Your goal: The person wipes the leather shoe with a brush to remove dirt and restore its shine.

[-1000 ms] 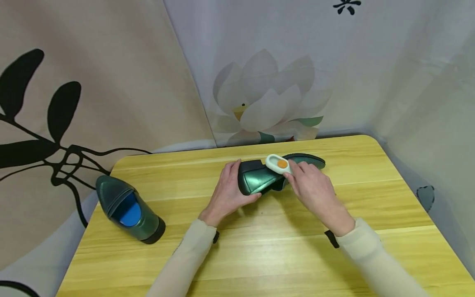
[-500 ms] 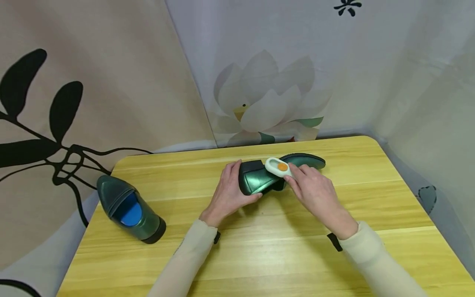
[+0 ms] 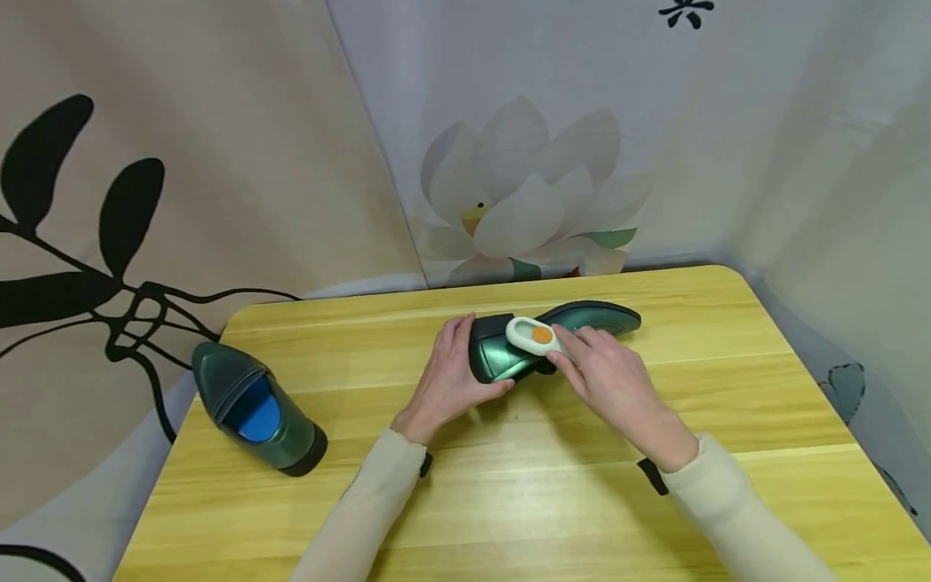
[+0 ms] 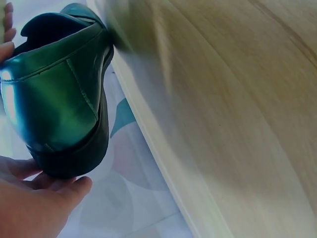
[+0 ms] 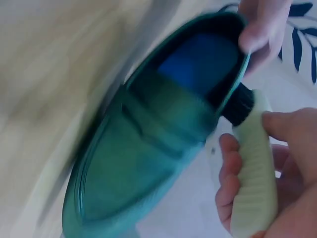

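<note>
A shiny green loafer lies tipped on its side, its toe pointing right. My left hand grips it around the heel; in the left wrist view the fingers sit under the black heel. Held in my right hand is a small white brush with an orange spot on its back. The right wrist view shows the brush's dark bristles against the side of the loafer, near its opening. A blue insole shows inside.
A matching green loafer with a blue insole stands upright at the left of the wooden table. Behind the table hangs a patterned curtain, close along the back edge.
My right hand has moved the brush a little left and towards me along the loafer's side, towards the heel. The left hand keeps its grip in the same place.
</note>
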Motion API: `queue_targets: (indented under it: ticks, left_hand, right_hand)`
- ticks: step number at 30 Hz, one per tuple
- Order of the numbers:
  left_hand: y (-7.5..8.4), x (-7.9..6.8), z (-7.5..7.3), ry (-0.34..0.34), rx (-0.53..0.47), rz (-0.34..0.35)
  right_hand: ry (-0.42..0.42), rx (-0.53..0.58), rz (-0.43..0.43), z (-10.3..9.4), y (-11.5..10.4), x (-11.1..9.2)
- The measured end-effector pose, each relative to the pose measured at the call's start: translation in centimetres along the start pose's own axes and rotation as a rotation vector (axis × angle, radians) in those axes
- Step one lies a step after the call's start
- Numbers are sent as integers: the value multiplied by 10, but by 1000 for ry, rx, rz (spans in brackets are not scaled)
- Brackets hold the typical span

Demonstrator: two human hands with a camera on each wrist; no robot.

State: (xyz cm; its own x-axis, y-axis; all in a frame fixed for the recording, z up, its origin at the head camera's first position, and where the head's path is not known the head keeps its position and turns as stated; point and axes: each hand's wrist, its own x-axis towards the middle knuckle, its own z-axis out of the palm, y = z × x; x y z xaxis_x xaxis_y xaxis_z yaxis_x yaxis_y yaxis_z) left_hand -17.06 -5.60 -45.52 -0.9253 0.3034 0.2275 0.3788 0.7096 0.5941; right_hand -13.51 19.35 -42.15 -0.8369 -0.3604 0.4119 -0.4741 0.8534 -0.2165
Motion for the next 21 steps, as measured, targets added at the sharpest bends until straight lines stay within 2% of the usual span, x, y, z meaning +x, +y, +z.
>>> queue_targets:
  ticks: [4,12,15,21]
  left_hand:
    - [1,1,1,-5,3,0]
    - [0,0,2,13,-20,39]
    - [-1,-1,2,17,-16,47]
    - [-2,-3,2,3,9,36]
  right_hand:
    - [-10,-4,31,-2,9,4]
    - [-26,125,-80,14,-12,24]
    - [-21,114,-68,14,-9,25]
    - [-49,45,0,6,11,18]
